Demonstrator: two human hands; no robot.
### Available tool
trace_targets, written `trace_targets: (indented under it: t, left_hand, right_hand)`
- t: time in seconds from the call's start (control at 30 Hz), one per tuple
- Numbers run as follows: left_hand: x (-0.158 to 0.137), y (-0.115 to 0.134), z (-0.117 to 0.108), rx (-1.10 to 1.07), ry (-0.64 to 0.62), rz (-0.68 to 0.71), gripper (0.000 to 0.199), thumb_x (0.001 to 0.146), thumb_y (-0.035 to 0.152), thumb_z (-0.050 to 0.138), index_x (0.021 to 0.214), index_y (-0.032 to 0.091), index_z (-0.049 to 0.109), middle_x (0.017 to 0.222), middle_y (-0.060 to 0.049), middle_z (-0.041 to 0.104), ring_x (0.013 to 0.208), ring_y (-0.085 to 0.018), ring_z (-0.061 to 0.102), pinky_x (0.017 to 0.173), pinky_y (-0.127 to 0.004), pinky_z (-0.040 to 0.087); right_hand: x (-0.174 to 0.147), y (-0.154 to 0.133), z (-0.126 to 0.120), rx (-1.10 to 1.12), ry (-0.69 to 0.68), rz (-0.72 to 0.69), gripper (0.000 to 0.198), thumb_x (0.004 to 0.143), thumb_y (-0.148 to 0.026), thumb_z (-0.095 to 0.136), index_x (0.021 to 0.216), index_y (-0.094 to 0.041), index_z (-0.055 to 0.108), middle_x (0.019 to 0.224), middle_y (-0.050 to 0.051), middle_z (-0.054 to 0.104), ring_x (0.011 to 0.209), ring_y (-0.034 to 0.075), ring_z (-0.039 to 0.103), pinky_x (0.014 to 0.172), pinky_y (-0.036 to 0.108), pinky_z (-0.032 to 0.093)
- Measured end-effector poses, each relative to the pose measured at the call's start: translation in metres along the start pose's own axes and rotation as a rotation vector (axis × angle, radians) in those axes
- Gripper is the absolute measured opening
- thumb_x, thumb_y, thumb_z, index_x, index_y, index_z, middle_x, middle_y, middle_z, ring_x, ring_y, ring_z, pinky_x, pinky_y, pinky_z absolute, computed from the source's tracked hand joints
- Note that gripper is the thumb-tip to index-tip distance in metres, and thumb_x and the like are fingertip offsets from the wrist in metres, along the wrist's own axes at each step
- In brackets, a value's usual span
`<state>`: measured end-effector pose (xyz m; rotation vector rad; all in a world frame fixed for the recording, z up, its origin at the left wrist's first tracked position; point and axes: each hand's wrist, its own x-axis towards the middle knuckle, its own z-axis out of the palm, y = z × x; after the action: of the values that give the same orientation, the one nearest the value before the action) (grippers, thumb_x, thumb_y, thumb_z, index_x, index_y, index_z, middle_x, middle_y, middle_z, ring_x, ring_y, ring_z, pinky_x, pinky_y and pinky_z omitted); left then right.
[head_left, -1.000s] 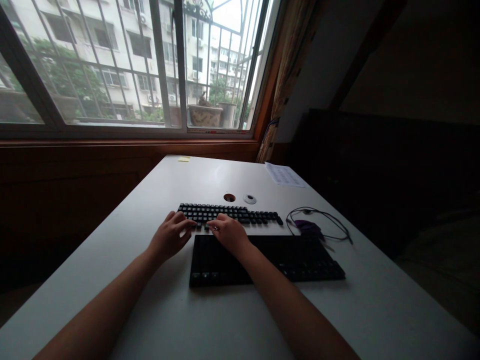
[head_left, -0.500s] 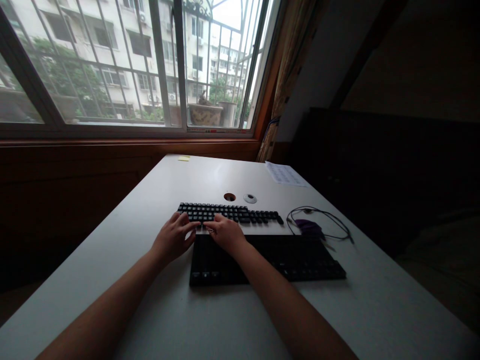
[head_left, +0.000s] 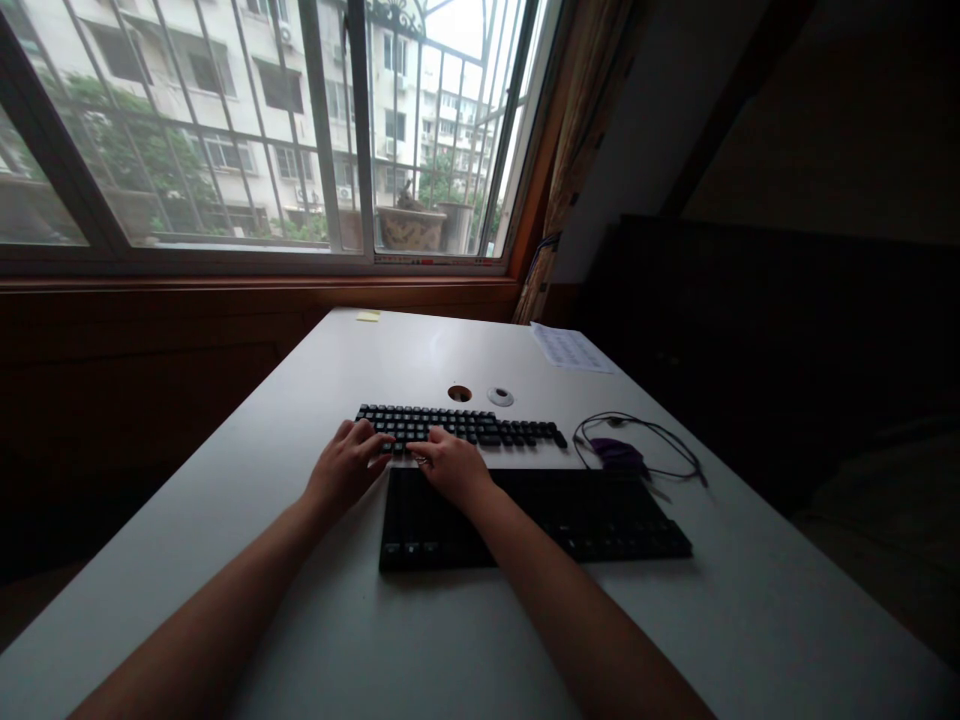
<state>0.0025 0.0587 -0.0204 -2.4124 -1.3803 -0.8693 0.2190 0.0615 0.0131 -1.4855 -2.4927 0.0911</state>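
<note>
Rows of loose black keycaps lie on the white table, set out like a keyboard. Just in front of them is a black keyboard; a few keycaps show along its near edge, and much of its surface is too dark to make out. My left hand rests at the near left corner of the keycap rows, fingers bent but apart, tips at the keycaps. Over the keyboard's far left part, my right hand reaches to the bottom row with a digit stretched leftward. I see nothing held in either hand.
A looped black cable and a dark purple item lie right of the keycaps. Behind them are a round hole and a white ring-shaped cover. Printed paper and a yellow note lie farther back.
My left hand has drawn slightly left, and its fingertips have moved away from my right hand's. My right hand and the keyboard look unmoved.
</note>
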Motion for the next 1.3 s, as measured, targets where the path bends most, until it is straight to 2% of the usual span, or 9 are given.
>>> trace_targets:
  t: [0.3, 0.47, 0.77, 1.17, 1.3]
  left_hand:
    - [0.0044, -0.0005, 0.0064, 0.000, 0.048, 0.050, 0.018, 0.084, 0.025, 0.072, 0.101, 0.028, 0.073, 0.091, -0.006, 0.057, 0.087, -0.024, 0.049, 0.078, -0.037, 0.050]
    - [0.0057, -0.0020, 0.0081, 0.014, 0.029, 0.070, 0.021, 0.084, 0.024, 0.072, 0.103, 0.030, 0.073, 0.093, -0.006, 0.057, 0.088, -0.025, 0.049, 0.077, -0.037, 0.050]
    - [0.0070, 0.0010, 0.0048, 0.027, 0.002, 0.072, 0.020, 0.084, 0.022, 0.071, 0.103, 0.030, 0.074, 0.091, -0.006, 0.057, 0.087, -0.025, 0.049, 0.076, -0.037, 0.049]
    - [0.0077, 0.0024, 0.0044, 0.061, -0.016, 0.067, 0.015, 0.084, 0.024, 0.071, 0.099, 0.029, 0.073, 0.092, -0.006, 0.057, 0.089, -0.025, 0.048, 0.077, -0.036, 0.049]
    - [0.0076, 0.0020, 0.0056, 0.064, -0.012, 0.062, 0.019, 0.084, 0.025, 0.072, 0.103, 0.027, 0.071, 0.095, -0.006, 0.057, 0.090, -0.026, 0.049, 0.079, -0.038, 0.050]
  right_hand:
    - [0.0000, -0.0013, 0.0006, 0.002, -0.011, 0.014, 0.033, 0.096, -0.035, 0.049, 0.125, -0.041, 0.064, 0.112, 0.002, 0.061, 0.091, 0.018, 0.066, 0.081, 0.030, 0.050]
    - [-0.0002, -0.0015, 0.0010, 0.006, -0.013, 0.019, 0.034, 0.095, -0.033, 0.050, 0.125, -0.040, 0.064, 0.112, 0.002, 0.061, 0.091, 0.018, 0.065, 0.081, 0.029, 0.049]
    - [-0.0007, -0.0001, 0.0021, -0.003, 0.007, 0.003, 0.034, 0.096, -0.035, 0.047, 0.125, -0.041, 0.063, 0.111, 0.002, 0.061, 0.090, 0.019, 0.065, 0.078, 0.031, 0.050]
    - [0.0005, 0.0000, 0.0047, -0.009, -0.015, 0.015, 0.034, 0.097, -0.037, 0.044, 0.127, -0.041, 0.062, 0.114, 0.002, 0.060, 0.092, 0.018, 0.065, 0.081, 0.029, 0.049]
    - [-0.0003, 0.0005, 0.0048, -0.013, 0.000, 0.005, 0.034, 0.097, -0.037, 0.045, 0.125, -0.041, 0.063, 0.112, 0.002, 0.061, 0.091, 0.018, 0.065, 0.080, 0.029, 0.049]
